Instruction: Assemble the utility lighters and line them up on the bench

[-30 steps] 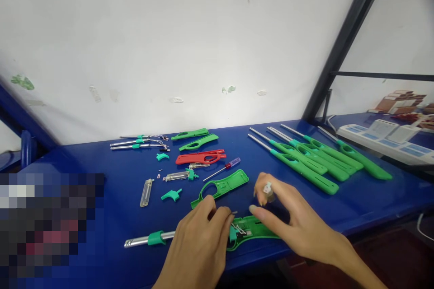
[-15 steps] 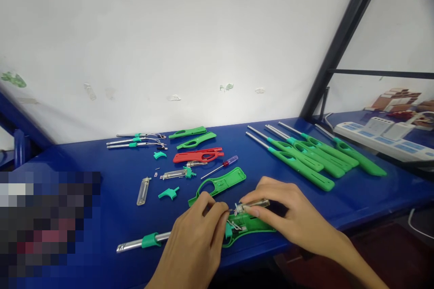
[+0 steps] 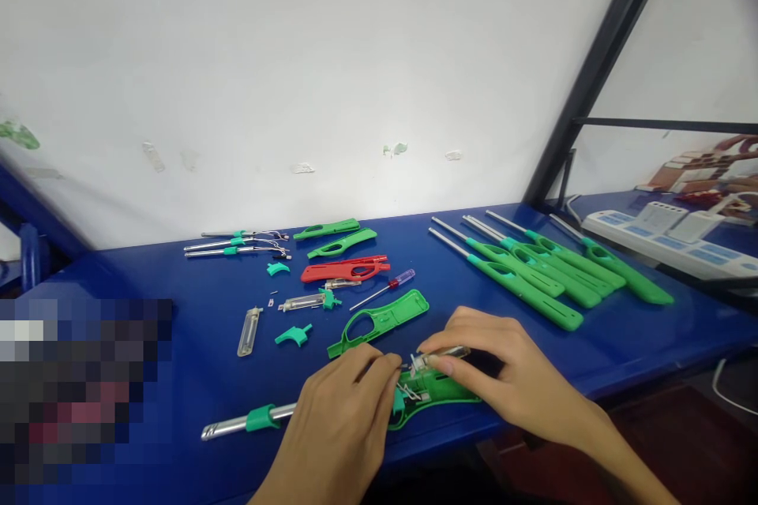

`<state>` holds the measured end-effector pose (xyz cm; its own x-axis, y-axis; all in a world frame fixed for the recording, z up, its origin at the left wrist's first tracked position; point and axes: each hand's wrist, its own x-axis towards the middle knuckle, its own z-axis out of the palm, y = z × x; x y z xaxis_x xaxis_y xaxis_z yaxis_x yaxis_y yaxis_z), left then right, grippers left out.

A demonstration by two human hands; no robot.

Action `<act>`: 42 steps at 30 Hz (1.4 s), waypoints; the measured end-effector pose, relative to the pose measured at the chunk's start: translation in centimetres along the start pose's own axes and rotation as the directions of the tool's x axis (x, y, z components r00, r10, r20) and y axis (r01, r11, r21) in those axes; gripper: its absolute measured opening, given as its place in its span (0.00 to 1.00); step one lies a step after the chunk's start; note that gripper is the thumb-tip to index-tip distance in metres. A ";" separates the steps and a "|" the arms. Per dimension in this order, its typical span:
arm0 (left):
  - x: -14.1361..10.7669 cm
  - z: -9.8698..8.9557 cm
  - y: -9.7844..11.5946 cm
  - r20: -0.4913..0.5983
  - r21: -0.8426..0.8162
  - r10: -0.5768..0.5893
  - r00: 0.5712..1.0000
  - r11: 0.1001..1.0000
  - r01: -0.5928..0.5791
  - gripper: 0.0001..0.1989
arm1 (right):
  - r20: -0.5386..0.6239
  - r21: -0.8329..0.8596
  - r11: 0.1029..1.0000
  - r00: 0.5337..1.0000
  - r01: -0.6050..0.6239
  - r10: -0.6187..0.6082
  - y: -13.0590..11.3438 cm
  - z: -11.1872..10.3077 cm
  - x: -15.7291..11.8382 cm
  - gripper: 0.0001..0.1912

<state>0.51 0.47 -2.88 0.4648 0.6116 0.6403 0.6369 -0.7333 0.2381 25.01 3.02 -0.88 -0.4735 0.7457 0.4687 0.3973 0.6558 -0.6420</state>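
Observation:
My right hand (image 3: 503,367) pinches a clear lighter fuel tank (image 3: 455,353) between thumb and fingers, its white valve end pointing left. Just left of that end, the fingertips of my left hand (image 3: 355,402) are pressed together at a tiny thin piece too small to name. Below both hands lies an open green lighter handle half (image 3: 441,388), hollow side up, with white wires (image 3: 408,390) and a teal trigger (image 3: 399,404) in it. A metal lighter tube (image 3: 228,428) with a teal collar runs out to the left, partly hidden under my left hand.
Behind my hands lie another green handle half (image 3: 384,322), a screwdriver (image 3: 388,288) and a red handle (image 3: 343,269). Loose fuel tanks (image 3: 249,331) and teal triggers (image 3: 294,335) are to the left. Several assembled green lighters (image 3: 521,292) lie right, near a power strip (image 3: 675,241).
The view has shifted slightly. Both hands stay nearly in place; the valve end of the tank sits a little further right of my left fingertips.

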 end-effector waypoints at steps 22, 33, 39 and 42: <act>-0.2 0.1 -0.1 0.059 0.075 0.028 0.998 0.997 -0.032 0.12 | 0.010 -0.013 0.999 0.999 0.052 -0.052 0.2 0.1 0.0 0.08; -0.2 0.0 0.1 0.078 0.112 0.037 0.996 0.993 -0.046 0.11 | 0.010 -0.028 0.992 0.992 0.124 -0.123 0.2 0.0 0.1 0.08; -0.1 0.0 0.2 0.097 0.098 0.046 0.994 0.994 -0.056 0.11 | 0.005 -0.022 0.990 0.990 0.141 -0.141 0.2 0.1 0.1 0.08; -0.1 0.0 0.3 0.103 0.103 0.045 0.994 0.993 -0.056 0.11 | 0.004 -0.003 0.987 0.987 0.161 -0.161 0.2 0.1 0.1 0.08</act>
<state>0.62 0.17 -2.85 0.5541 0.6055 0.5713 0.6699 -0.7317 0.1259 24.92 3.18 -1.02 -0.5345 0.6302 0.5632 0.3185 0.7674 -0.5564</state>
